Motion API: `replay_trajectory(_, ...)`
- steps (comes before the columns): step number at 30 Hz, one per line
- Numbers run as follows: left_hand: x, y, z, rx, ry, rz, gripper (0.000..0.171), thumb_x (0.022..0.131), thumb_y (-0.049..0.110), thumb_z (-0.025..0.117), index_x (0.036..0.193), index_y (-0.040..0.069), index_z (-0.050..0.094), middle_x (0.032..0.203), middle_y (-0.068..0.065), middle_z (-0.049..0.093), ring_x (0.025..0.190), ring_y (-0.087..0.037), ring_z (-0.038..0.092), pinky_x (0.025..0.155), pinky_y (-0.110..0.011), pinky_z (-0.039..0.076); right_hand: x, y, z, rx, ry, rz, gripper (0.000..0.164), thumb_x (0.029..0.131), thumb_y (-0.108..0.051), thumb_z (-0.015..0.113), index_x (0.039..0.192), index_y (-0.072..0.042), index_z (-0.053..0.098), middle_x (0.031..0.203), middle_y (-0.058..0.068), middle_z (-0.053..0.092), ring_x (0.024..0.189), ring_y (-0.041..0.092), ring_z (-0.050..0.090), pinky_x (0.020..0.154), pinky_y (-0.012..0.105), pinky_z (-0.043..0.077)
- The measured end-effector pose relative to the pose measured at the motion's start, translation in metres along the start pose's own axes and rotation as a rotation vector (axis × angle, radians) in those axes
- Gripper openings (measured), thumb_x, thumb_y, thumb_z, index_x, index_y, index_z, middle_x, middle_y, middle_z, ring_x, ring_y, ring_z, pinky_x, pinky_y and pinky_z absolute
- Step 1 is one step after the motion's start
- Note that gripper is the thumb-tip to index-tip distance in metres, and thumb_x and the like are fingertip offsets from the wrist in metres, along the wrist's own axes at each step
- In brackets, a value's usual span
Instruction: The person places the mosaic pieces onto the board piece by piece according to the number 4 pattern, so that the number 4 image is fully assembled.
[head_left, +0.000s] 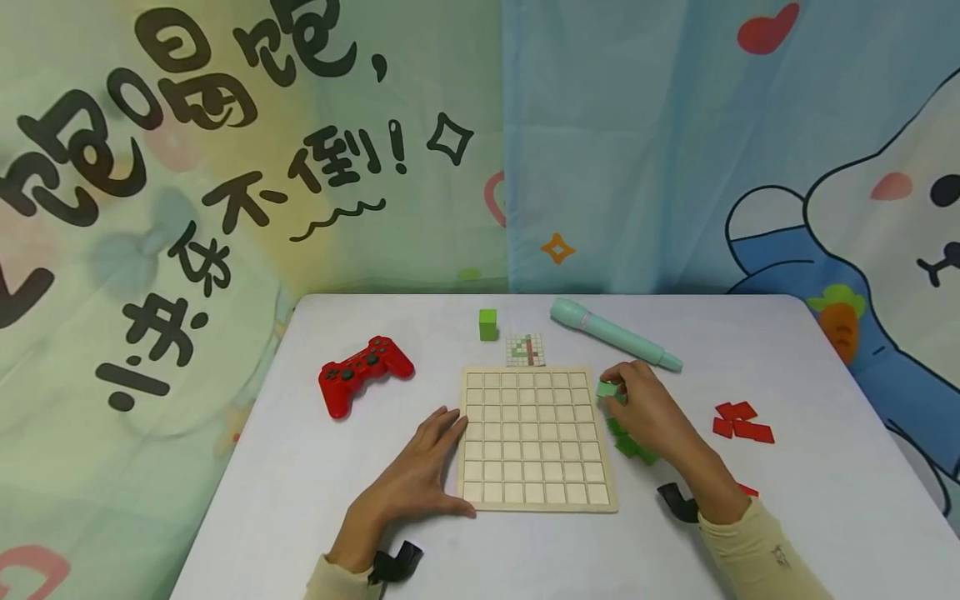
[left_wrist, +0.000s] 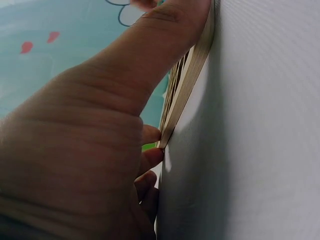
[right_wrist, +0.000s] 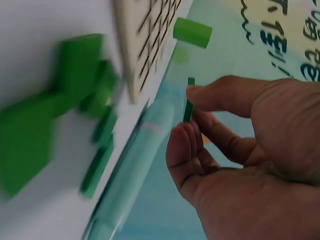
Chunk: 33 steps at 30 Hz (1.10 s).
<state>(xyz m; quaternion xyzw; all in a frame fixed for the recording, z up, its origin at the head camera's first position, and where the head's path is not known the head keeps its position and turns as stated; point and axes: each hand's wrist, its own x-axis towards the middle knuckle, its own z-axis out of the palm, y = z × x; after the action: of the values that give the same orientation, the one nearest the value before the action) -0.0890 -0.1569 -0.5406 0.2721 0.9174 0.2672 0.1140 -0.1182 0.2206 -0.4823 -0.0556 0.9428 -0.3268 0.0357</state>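
Note:
A square wooden grid board (head_left: 536,440) lies on the white table. My left hand (head_left: 416,475) rests against its left side, fingers extended along that edge and thumb at the near left corner. In the left wrist view the thumb and fingertips touch the board's edge (left_wrist: 182,95). Over the board's right edge, my right hand (head_left: 651,412) pinches a thin green tile (right_wrist: 188,113) between thumb and fingers. Several loose green tiles (head_left: 626,442) lie beside the board, partly hidden under that hand.
Beyond the board are a small pattern card (head_left: 525,350), a green cube (head_left: 488,325) and a mint-green cylindrical stick (head_left: 615,335). A red game controller (head_left: 365,373) sits at the left. Several red tiles (head_left: 742,421) lie to the right, and another red piece (head_left: 748,490) shows by the right wrist.

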Motion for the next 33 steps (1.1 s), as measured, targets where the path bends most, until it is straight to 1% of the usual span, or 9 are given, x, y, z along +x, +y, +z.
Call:
replay_trajectory(3,0.003,-0.001,0.0,0.011,0.005,0.011,0.133,0.067,0.06,0.097,0.169,0.01,0.029,0.176,-0.008,0.027,0.168,-0.031,0.017,0.132,-0.052,0.033,0.019,-0.009,0.004,0.004,-0.078,-0.053,0.03,0.103,-0.006,0.065,0.131,0.004,0.061,0.128,0.024,0.055,0.113,0.037,0.061,0.091,0.05,0.057)
replay_trajectory(6,0.006,-0.001,0.0,0.011,0.007,0.026,0.133,0.067,0.061,0.097,0.17,0.011,0.028,0.176,-0.008,0.027,0.168,-0.031,0.016,0.132,-0.051,0.033,0.039,-0.014,0.011,-0.005,-0.145,-0.092,0.028,0.105,-0.005,0.062,0.131,0.005,0.062,0.128,0.024,0.056,0.113,0.037,0.062,0.092,0.05,0.057)
replay_trajectory(10,0.008,-0.001,0.001,-0.008,-0.004,0.025,0.133,0.067,0.059,0.097,0.17,0.011,0.028,0.177,-0.008,0.026,0.168,-0.031,0.016,0.132,-0.053,0.033,0.061,-0.017,0.022,-0.01,-0.216,-0.121,0.027,0.105,-0.003,0.06,0.13,0.006,0.063,0.125,0.024,0.056,0.106,0.032,0.061,0.089,0.046,0.056)
replay_trajectory(14,0.007,0.0,0.002,-0.015,-0.019,0.012,0.133,0.067,0.058,0.098,0.17,0.012,0.027,0.177,-0.007,0.025,0.168,-0.031,0.015,0.132,-0.053,0.033,0.071,-0.017,0.032,-0.007,-0.265,-0.142,0.027,0.105,-0.002,0.059,0.13,0.006,0.063,0.121,0.022,0.056,0.098,0.025,0.055,0.085,0.041,0.051)
replay_trajectory(18,0.004,0.0,0.003,-0.009,-0.024,0.005,0.133,0.067,0.058,0.098,0.17,0.011,0.028,0.177,-0.007,0.025,0.168,-0.031,0.015,0.132,-0.052,0.033,0.074,-0.019,0.039,0.001,-0.278,-0.176,0.023,0.105,-0.001,0.059,0.127,0.005,0.063,0.116,0.021,0.056,0.094,0.023,0.052,0.082,0.039,0.048)
replay_trajectory(20,0.003,-0.001,0.003,-0.005,-0.026,0.007,0.133,0.067,0.059,0.097,0.17,0.011,0.028,0.177,-0.007,0.025,0.168,-0.031,0.015,0.132,-0.052,0.033,0.073,-0.02,0.041,-0.001,-0.277,-0.186,0.02,0.105,-0.001,0.06,0.125,0.004,0.063,0.114,0.02,0.056,0.093,0.023,0.052,0.081,0.038,0.048)
replay_trajectory(27,0.001,-0.002,0.004,0.011,-0.024,0.031,0.133,0.068,0.061,0.096,0.17,0.011,0.027,0.177,-0.008,0.025,0.168,-0.031,0.015,0.132,-0.052,0.033,0.07,-0.02,0.044,-0.013,-0.253,-0.218,0.012,0.103,0.0,0.064,0.115,0.001,0.065,0.11,0.017,0.057,0.095,0.025,0.059,0.084,0.042,0.055)
replay_trajectory(30,0.0,-0.003,0.003,0.015,-0.017,0.031,0.133,0.068,0.061,0.096,0.17,0.01,0.027,0.177,-0.009,0.026,0.168,-0.032,0.016,0.132,-0.052,0.033,0.072,-0.021,0.045,-0.012,-0.246,-0.224,0.013,0.103,0.0,0.065,0.116,0.0,0.066,0.11,0.016,0.058,0.097,0.025,0.061,0.086,0.042,0.056)
replay_trajectory(33,0.0,-0.004,0.002,0.017,-0.002,0.026,0.133,0.068,0.06,0.097,0.17,0.009,0.028,0.177,-0.009,0.026,0.168,-0.032,0.016,0.132,-0.052,0.033,0.073,-0.023,0.043,-0.001,-0.23,-0.223,0.018,0.103,-0.003,0.065,0.121,-0.001,0.066,0.114,0.016,0.06,0.102,0.027,0.063,0.089,0.044,0.057)
